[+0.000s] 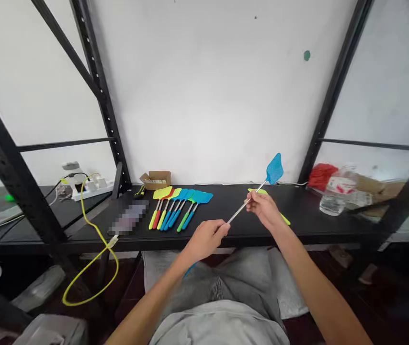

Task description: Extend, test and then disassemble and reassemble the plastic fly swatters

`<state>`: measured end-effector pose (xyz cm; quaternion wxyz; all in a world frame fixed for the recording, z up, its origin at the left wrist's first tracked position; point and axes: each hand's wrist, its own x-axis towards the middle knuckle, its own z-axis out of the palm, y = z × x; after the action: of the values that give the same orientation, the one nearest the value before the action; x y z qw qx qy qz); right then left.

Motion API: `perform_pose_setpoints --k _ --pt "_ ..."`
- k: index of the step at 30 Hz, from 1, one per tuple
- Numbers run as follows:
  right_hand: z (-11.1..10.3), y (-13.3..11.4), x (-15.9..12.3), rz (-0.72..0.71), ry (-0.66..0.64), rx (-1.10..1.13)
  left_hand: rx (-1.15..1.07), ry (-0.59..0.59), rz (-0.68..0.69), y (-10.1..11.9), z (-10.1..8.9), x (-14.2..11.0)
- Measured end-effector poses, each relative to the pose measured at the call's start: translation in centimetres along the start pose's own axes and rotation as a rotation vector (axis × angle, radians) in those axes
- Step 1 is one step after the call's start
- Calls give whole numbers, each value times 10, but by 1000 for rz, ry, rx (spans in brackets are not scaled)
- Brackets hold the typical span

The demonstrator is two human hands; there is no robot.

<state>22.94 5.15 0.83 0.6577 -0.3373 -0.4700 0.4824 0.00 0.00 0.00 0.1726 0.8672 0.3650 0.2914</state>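
A blue fly swatter (275,168) with a long metal rod is held slantwise above the black shelf, its head up and to the right. My left hand (207,238) is closed around the lower rod; a bit of blue handle shows below that wrist. Higher up, the fingers of my right hand (261,207) pinch the rod below the head. Behind my right hand lies a yellow fly swatter (285,219), mostly covered. To the left, several fly swatters (179,207) in yellow, red, blue and green lie side by side, handles toward me.
A small open cardboard box (157,180) stands at the back left. In front of it lies a blurred-out phone-like object (130,218) with a yellow cable (95,226). At right are a plastic bottle (337,189) and a red bag (321,175). Black metal posts (330,91) frame both sides.
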Motion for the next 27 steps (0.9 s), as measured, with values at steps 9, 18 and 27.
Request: perform_pose_setpoints --k 9,18,27 --pt "-10 -1 7 -27 154 11 461 26 -29 -7 -19 -8" --pt "-21 -1 11 -41 223 34 470 -12 -43 -11 -40 -12" --pt "-22 -2 5 -21 124 1 592 55 -76 -26 -58 -13"
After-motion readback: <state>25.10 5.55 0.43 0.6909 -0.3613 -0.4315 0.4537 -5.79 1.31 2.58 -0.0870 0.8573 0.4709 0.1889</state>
